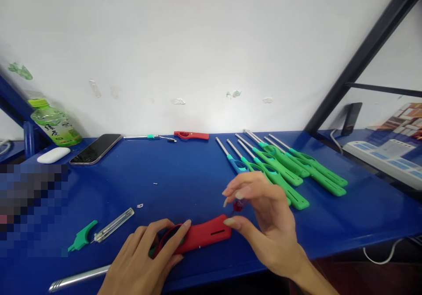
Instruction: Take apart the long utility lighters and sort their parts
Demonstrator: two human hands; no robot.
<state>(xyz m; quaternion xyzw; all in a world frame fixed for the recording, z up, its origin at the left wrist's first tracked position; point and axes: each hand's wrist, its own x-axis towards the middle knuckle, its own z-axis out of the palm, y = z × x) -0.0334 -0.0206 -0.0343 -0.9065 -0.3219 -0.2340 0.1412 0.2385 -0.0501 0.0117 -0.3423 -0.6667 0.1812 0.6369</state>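
My left hand (pixel 145 251) grips a red lighter body (pixel 206 235) near the table's front edge, fingers around its loop end. A metal lighter tube (pixel 79 278) runs out from under that hand to the left. My right hand (pixel 263 216) is curled around a small screwdriver (pixel 238 204) with a clear red handle, mostly hidden by the fingers. My right thumb is at the slotted end of the red body; whether it touches cannot be made out. Left of my left hand lie a clear fuel tank (pixel 114 225) and a green trigger (pixel 81 238).
Several green lighters (pixel 283 189) and a blue one (pixel 236 163) lie at right. Behind are a red lighter shell (pixel 194 135) and a metal tube with wire (pixel 141 136). A phone (pixel 96 149), white case (pixel 53 155) and bottle (pixel 56 123) sit back left.
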